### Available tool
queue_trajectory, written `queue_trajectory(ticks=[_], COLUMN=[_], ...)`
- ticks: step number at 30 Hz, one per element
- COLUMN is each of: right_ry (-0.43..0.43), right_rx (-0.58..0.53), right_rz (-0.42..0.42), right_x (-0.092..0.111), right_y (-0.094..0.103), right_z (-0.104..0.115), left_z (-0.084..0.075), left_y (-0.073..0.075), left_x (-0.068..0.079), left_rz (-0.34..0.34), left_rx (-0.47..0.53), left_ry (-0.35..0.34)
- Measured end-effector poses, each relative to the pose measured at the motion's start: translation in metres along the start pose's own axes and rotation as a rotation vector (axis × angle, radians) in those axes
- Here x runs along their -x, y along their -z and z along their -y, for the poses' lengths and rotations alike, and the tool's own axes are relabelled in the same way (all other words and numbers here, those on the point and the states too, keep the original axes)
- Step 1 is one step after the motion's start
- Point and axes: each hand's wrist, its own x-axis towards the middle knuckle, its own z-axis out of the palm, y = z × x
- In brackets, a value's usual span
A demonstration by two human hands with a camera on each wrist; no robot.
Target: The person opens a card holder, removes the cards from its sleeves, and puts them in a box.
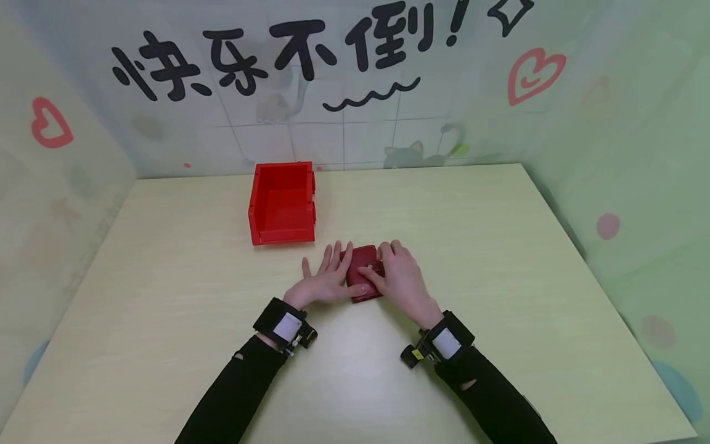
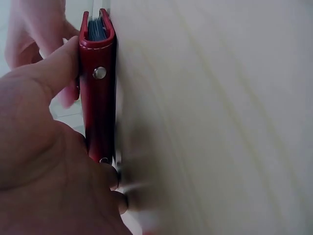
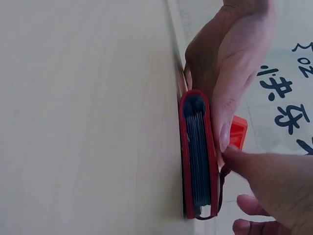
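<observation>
The wallet [image 1: 360, 258] lies flat on the tabletop [image 1: 477, 246]; the left hand [image 1: 324, 283], fingers spread, rests its thumb on it, while the right hand [image 1: 403, 277] pinches its strap [image 3: 223, 177]. Probably light, smooth, fairly stiff; best gripped by opposite edges.

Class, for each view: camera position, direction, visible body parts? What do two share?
Head: on the head, facing forward and down at the red wallet; left hand, right hand, sleeves show.
Left wrist: worn there, facing the wallet's studded edge; both hands show.
Right wrist: worn there, facing its open edge; both hands show.
Head and right wrist share the red bin.
</observation>
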Motion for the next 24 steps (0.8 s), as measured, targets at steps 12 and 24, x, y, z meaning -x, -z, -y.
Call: queue_trajectory(ticks=[12, 24], right_ry=[0.049, 0.120], right_rx=[0.044, -0.187], right_rz=[0.225, 0.208], right_x=[-0.011, -0.011], right_y=[-0.002, -0.011], right_z=[-0.010, -0.023], left_z=[0.001, 0.003], left_y=[0.003, 0.001], left_x=[0.003, -0.002], left_rz=[0.027, 0.018], left_rx=[0.005, -0.011], left_ry=[-0.013, -0.013])
